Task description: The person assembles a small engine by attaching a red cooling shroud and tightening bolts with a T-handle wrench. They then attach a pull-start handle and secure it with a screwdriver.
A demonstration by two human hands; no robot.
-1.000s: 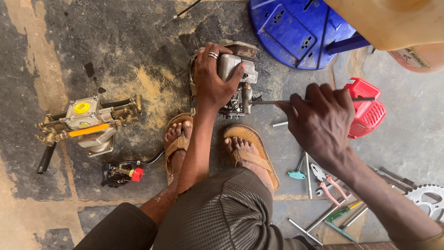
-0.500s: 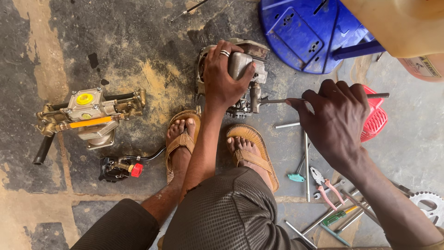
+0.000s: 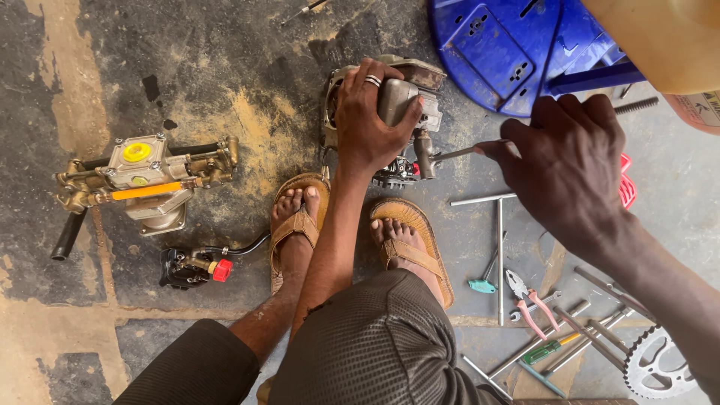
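The small engine [image 3: 390, 120] is pinned to the floor [image 3: 225, 90] ahead of the sandals by the left hand [image 3: 367, 120], clamped over its housing. A metal rod tool [image 3: 457, 152], apparently a screwdriver, is gripped by the right hand [image 3: 570, 169] and seated at the engine's right side. Steady turning pressure is called for next.

Stained concrete floor [image 3: 225, 82] under scattered tools [image 3: 555, 330]

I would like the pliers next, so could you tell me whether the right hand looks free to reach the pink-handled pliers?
Probably not at once: the right hand grips a metal tool set against the small engine. The pink-handled pliers lie uncovered on the floor below it.
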